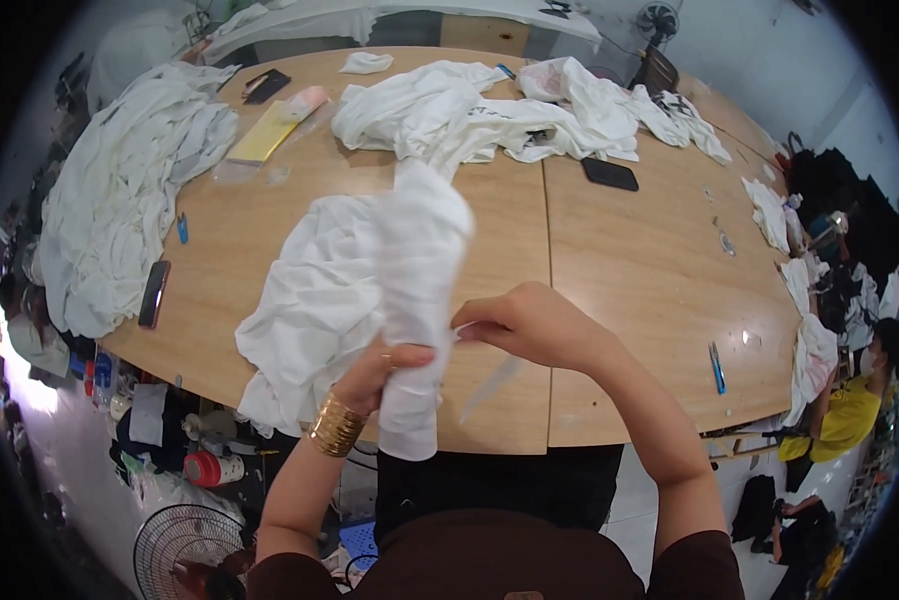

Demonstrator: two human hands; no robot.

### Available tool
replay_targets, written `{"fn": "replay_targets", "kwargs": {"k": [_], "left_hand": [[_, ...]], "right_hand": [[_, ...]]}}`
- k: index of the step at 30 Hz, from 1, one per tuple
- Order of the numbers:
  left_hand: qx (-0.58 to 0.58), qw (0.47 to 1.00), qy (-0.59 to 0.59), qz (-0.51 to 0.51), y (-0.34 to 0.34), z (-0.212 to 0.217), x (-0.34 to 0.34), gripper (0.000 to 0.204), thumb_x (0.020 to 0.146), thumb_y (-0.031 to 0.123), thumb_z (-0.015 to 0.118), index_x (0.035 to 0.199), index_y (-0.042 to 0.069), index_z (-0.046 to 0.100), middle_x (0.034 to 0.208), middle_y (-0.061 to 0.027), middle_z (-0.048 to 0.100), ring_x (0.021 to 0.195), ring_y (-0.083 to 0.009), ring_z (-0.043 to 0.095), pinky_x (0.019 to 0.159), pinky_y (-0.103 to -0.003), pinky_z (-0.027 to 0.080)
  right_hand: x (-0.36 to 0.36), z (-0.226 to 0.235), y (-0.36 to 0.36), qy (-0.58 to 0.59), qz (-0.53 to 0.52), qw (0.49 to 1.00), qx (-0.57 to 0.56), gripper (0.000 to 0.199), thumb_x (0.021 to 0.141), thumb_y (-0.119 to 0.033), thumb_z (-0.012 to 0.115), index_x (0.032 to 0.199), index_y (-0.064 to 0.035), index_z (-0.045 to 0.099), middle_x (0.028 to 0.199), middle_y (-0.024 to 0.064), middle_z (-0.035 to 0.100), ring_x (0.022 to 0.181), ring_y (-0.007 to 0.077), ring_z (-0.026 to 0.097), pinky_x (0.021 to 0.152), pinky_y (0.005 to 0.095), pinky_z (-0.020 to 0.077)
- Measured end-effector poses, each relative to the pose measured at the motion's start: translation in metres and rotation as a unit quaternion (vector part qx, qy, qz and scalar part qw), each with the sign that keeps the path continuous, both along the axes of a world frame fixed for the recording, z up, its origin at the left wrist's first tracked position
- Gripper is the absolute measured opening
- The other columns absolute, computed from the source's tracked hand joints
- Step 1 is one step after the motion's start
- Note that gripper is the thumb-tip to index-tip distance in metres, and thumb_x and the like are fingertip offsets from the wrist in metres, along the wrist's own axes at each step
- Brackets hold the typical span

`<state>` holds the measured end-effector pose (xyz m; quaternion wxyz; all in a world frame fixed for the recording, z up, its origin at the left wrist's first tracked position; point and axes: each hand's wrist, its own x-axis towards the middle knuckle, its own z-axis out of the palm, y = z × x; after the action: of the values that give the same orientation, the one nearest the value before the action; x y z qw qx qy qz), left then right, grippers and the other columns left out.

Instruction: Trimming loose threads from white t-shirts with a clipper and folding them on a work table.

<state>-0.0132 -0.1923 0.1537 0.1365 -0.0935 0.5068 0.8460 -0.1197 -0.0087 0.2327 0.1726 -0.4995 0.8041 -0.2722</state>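
Observation:
A tube-like length of white cloth [417, 290], blurred at its upper part, stands up in front of me. My left hand [375, 370], gold bangles at its wrist, is closed round its lower part with the thumb across it. The rest of the white garment [315, 290] lies crumpled on the table to the left. At the cloth's right edge is my right hand [525, 320], its fingertips pinched together; what they hold is too small to tell. Below them a pale blurred streak [492, 388] shows over the table.
The wooden table [630, 300] has a seam down it. White cloth heaps [120, 190] lie left and along the far side. Phones [610, 174], a yellow packet [263, 135] and blue thread snips [717, 368] lie on it. A fan [190, 555] stands lower left; a person in yellow [845, 420] sits right.

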Motion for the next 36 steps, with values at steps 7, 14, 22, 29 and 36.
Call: {"fn": "replay_targets", "kwargs": {"k": [7,14,22,29,36], "left_hand": [[-0.205,0.951,0.050,-0.228,0.042,-0.018,-0.026,0.054,0.072,0.027,0.069,0.114,0.000,0.049,0.097,-0.0115,0.062,0.084,-0.0179,0.059,0.078,-0.030,0.046],[-0.442,0.809,0.240,-0.304,0.061,-0.024,-0.042,0.058,0.066,0.026,0.072,0.110,-0.001,0.045,0.097,-0.0188,0.061,0.091,-0.0323,0.060,0.079,-0.037,0.046],[-0.501,0.675,0.342,-0.421,0.122,0.014,-0.026,0.045,0.064,0.019,0.067,0.102,0.005,0.049,0.086,-0.0154,0.059,0.081,-0.0352,0.058,0.072,-0.041,0.047],[-0.479,0.795,0.280,-0.246,0.083,0.026,-0.045,0.051,0.060,0.022,0.072,0.103,0.003,0.052,0.088,-0.0166,0.061,0.084,-0.0338,0.059,0.075,-0.038,0.047],[-0.510,0.822,0.176,-0.184,0.059,-0.013,-0.085,0.060,0.057,0.026,0.074,0.104,-0.004,0.050,0.090,-0.0193,0.062,0.087,-0.0338,0.060,0.077,-0.038,0.047]], "right_hand": [[0.026,0.010,0.103,0.020,-0.061,0.992,0.107,0.012,0.081,-0.020,0.058,0.082,-0.0088,0.062,0.068,0.0128,0.060,0.064,0.0322,0.058,0.059,0.0401,0.0442],[0.062,0.067,0.130,0.014,0.029,0.992,0.119,0.011,0.079,-0.018,0.059,0.078,-0.0075,0.060,0.067,0.0106,0.059,0.067,0.0312,0.058,0.059,0.0400,0.0445],[-0.029,0.004,0.116,-0.101,-0.135,0.984,0.052,0.019,0.082,-0.027,0.059,0.078,-0.0095,0.064,0.062,0.0069,0.058,0.060,0.0165,0.055,0.054,0.0320,0.0399],[0.007,-0.118,0.147,-0.250,-0.138,0.954,0.093,0.029,0.090,-0.033,0.045,0.091,-0.0096,0.061,0.074,0.0120,0.060,0.080,0.0223,0.059,0.073,0.0341,0.0436],[0.090,-0.058,0.105,0.018,-0.038,0.987,0.156,0.018,0.087,-0.021,0.046,0.094,-0.0088,0.058,0.072,0.0147,0.061,0.065,0.0339,0.062,0.058,0.0456,0.0471]]}}
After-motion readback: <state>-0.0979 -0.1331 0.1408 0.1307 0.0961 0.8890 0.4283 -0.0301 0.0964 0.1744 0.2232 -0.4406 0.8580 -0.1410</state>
